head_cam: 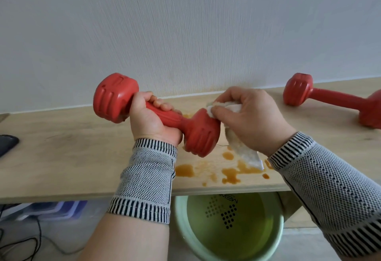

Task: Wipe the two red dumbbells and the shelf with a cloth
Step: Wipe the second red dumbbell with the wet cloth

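**Item: dumbbell wipe in progress, spill on shelf**

Grip. I read the left hand as wrapped tight round the handle of the held dumbbell, lifted clear above the middle of the shelf. The right hand is pinched closed on the cloth, pressing it to the top of the near head; a loose tail hangs down toward the front edge.

Location of remaining items. Second dumbbell lies on its side at the right end of the shelf, near the back edge, untouched.

Risks, as I judge them:
- The hanging cloth tail sits just above the brown spill near the front edge; a dip would soak it and smear stain onto the red coating.
- One-handed hold by the handle only; a hard scrub on the head could twist the weight out and drop it on the shelf or into the basin below.
- Spill lies close to the front lip and may run over.

Materials and shapes.
- Dumbbells: red, matt rubbery coat, ribbed handle, faceted heads with moulded grooves.
- Cloth: white, nubbly terry, crumpled.
- Shelf: pale wood-grain board, flat, smooth.
- Basin: pale green, round, glossy plastic, under the front edge.
- Wall: white, fine vertical texture.
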